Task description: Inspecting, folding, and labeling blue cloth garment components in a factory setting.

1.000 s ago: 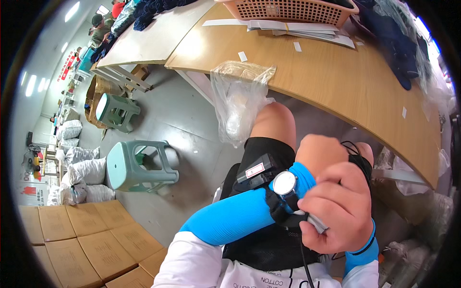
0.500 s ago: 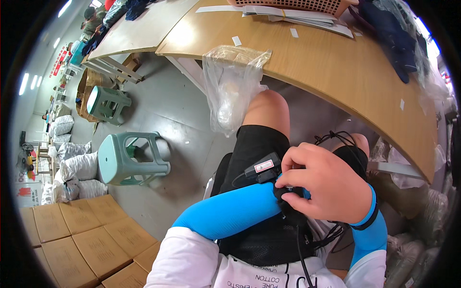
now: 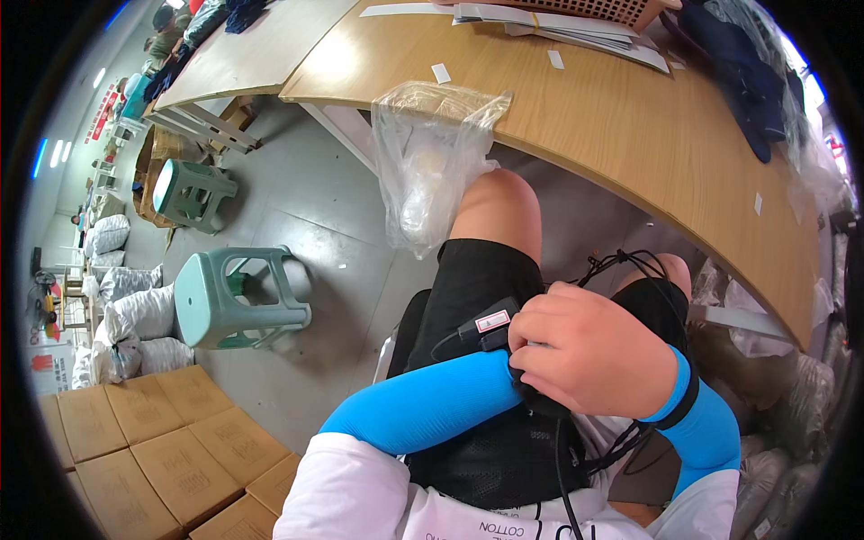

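My left forearm (image 3: pixel 432 400), in a bright blue sleeve, lies across my lap. At its wrist sits a black device (image 3: pixel 540 402) with a cable hanging from it. My right hand (image 3: pixel 589 351) covers that wrist, its fingers curled and closed over the black device. My left hand is hidden behind the right one, so its fingers do not show. Just beyond the wrist is a small black box (image 3: pixel 486 328) with a white and red label and a thin wire. A dark band (image 3: pixel 681 405) circles my right wrist, and black cables (image 3: pixel 630 261) loop over my leg.
A wooden table (image 3: pixel 576 135) curves ahead, carrying a pink basket (image 3: pixel 621 13), a stack of white paper sheets (image 3: pixel 558 29) and dark cloth (image 3: pixel 733 76). A clear plastic bag (image 3: pixel 427 171) hangs off its edge. Green stools (image 3: pixel 211 301), cartons (image 3: pixel 171 459) and white sacks (image 3: pixel 139 319) stand left.
My right hand has rolled over the black device, its fingers now folded down where they were pinching with the thumb showing. The view has shifted slightly.
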`<state>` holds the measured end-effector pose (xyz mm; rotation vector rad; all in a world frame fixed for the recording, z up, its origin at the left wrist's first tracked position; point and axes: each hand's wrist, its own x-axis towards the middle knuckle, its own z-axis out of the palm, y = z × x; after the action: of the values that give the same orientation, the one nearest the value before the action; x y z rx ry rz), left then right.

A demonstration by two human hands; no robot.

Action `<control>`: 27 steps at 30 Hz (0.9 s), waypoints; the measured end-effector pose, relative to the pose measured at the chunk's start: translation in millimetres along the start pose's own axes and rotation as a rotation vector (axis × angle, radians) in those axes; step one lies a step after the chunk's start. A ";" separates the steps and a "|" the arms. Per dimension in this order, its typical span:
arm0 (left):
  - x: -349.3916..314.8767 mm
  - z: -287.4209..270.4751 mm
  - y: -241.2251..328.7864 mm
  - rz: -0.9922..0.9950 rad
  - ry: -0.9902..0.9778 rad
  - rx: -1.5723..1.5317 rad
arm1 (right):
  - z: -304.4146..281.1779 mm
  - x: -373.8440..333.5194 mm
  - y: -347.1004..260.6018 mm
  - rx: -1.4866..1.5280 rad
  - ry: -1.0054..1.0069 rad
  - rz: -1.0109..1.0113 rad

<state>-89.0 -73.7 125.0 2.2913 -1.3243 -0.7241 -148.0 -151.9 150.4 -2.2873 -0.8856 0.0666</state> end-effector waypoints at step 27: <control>5.9 -122.2 4.3 0.062 1.082 0.308 | -27.3 15.7 -72.6 0.240 0.397 0.332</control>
<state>-14.9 -71.3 222.3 2.2318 -0.9576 0.7331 -170.5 -118.6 218.5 -2.0957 -0.2758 -0.1257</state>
